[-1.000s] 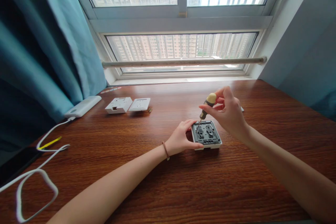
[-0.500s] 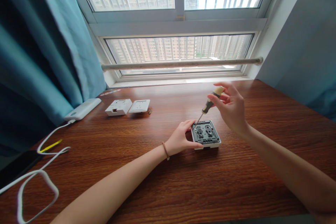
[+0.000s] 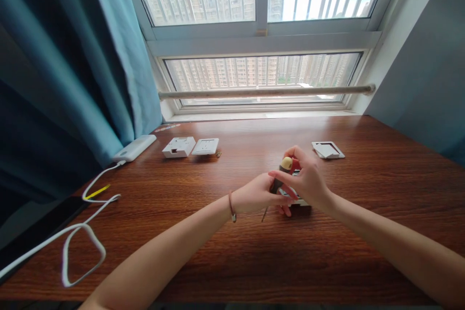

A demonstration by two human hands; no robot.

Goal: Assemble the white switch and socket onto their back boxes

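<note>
A screwdriver (image 3: 278, 184) with a yellow-topped dark handle slants down to the left, its tip near the wood in front of my left hand. My right hand (image 3: 307, 177) has its fingers closed on the handle. Beside it, my left hand (image 3: 259, 193) meets the right hand, its thumb stretched along the front of the switch box; what its fingers hold, if anything, is hidden. Both hands cover most of the white-edged switch box (image 3: 301, 202) on the table.
At the back left lie a white box (image 3: 178, 147), a white socket plate (image 3: 206, 146) and small screws (image 3: 218, 154). A white frame with a panel (image 3: 328, 150) lies back right. A white cable (image 3: 87, 227) and power strip (image 3: 136, 147) are left.
The view has shifted, bringing the white frame into sight. My right hand has come down to my left hand, and the screwdriver tip has left the switch box's top.
</note>
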